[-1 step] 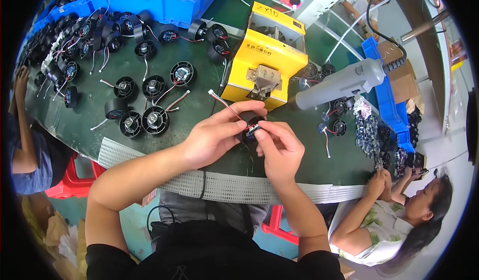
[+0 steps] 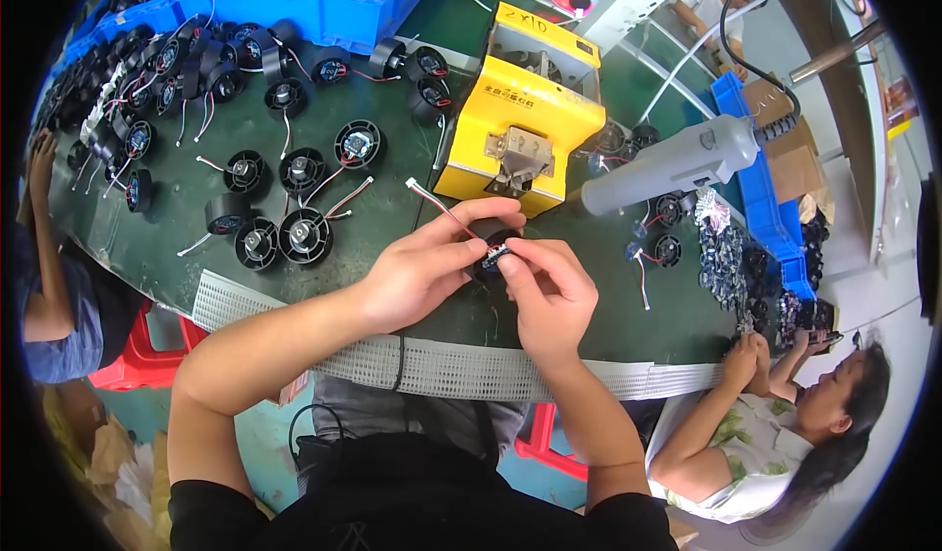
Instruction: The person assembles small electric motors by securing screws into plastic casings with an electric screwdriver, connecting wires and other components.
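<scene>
- The round black part (image 2: 494, 230) is near the middle of the frame, held between both hands just below the yellow machine.
- The left hand (image 2: 424, 262) has its fingers curled round the left side of that part, the thumb pressed near its face; there is little gap between thumb and fingers.
- The right hand (image 2: 551, 291) pinches from the other side, thumb and forefinger nearly together at the small board (image 2: 497, 255) on the part's face. How firmly each finger presses cannot be told.
- Thin red, white and black wires (image 2: 442, 203) run up from the part past the left hand to a white plug (image 2: 412, 183).
- The yellow machine (image 2: 510, 109) stands on the green table (image 2: 677, 340) at upper centre, with a metal block on its front.
- A thick grey tube (image 2: 672, 168) slants across the right of centre, a black cord at its upper end.
- Loose black wheels (image 2: 360, 146) with wires lie left of centre, and many more are crowded together at upper left.
- A blue bin (image 2: 294, 11) of small white pieces sits at the top left.
- A pile of small parts (image 2: 721, 262) lies at right, beside a blue tray (image 2: 775, 222).
- A co-worker (image 2: 760, 453) sits at lower right, hands together at the table's edge.
</scene>
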Tool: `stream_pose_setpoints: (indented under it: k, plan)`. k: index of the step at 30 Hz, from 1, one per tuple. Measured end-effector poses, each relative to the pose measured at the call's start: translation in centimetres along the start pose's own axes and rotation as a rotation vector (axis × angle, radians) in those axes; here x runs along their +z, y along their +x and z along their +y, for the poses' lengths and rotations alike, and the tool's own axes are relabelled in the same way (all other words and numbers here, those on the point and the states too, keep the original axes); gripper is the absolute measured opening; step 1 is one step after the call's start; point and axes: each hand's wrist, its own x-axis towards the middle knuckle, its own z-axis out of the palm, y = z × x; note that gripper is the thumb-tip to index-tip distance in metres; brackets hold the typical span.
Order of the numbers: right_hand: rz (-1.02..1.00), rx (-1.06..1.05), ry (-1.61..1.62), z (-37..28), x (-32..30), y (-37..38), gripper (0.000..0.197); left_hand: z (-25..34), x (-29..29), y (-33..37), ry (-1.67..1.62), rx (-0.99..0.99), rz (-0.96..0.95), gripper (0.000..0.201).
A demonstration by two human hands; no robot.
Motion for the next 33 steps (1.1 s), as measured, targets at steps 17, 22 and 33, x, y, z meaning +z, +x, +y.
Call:
stream_pose_setpoints:
  k: [17, 22, 33]
  plan:
    - [0.462, -0.258, -0.290, -0.2, -4.8, 9.2, 0.077, 0.3, -0.1, 0.2, 0.415, -0.184, 0.357, 0.038]
    - [0.278, -0.171, -0.264, 0.6, -6.3, 12.4, 0.053, 0.3, -0.9, 0.3, 0.384, -0.273, 0.397, 0.035]
    - [0.315, -0.320, 0.276, -3.7, 3.4, 12.0, 0.059, -0.1, -0.9, 0.6, 0.441, -0.316, 0.407, 0.039]
